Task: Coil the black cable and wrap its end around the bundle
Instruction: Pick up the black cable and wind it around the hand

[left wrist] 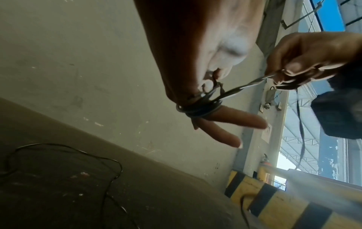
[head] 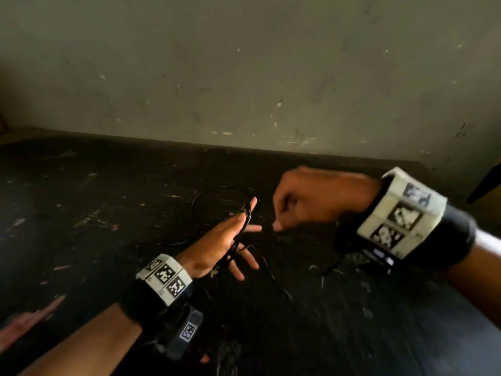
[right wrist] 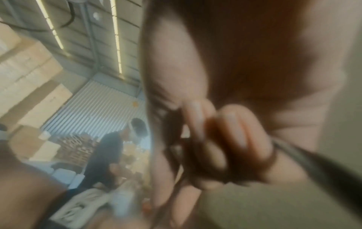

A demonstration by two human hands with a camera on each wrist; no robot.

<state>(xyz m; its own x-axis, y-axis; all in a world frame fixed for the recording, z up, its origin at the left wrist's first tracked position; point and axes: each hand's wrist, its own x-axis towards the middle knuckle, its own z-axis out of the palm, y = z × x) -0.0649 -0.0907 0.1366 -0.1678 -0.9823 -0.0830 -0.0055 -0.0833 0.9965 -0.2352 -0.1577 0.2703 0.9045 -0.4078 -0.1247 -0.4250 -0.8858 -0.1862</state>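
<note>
A thin black cable (left wrist: 199, 106) is wound in several turns round the straight, spread fingers of my left hand (head: 245, 237), which is held just above the dark table. From those turns a taut strand runs right to my right hand (head: 278, 225), whose curled fingers pinch it; the left wrist view shows that pinch on the strand (left wrist: 254, 82) from below. The remaining cable (head: 225, 189) lies in loose loops on the table beyond the left hand, and more of the cable (head: 268, 270) trails toward me. The right wrist view is blurred and shows only curled fingers (right wrist: 231, 139) round a dark strand.
The dark, scratched table (head: 108, 213) ends at a grey-green wall (head: 244, 77) just behind the hands. A yellow-and-black striped barrier (left wrist: 274, 206) stands off to the right. A person (right wrist: 105, 155) stands among cardboard boxes (right wrist: 29, 77) farther off.
</note>
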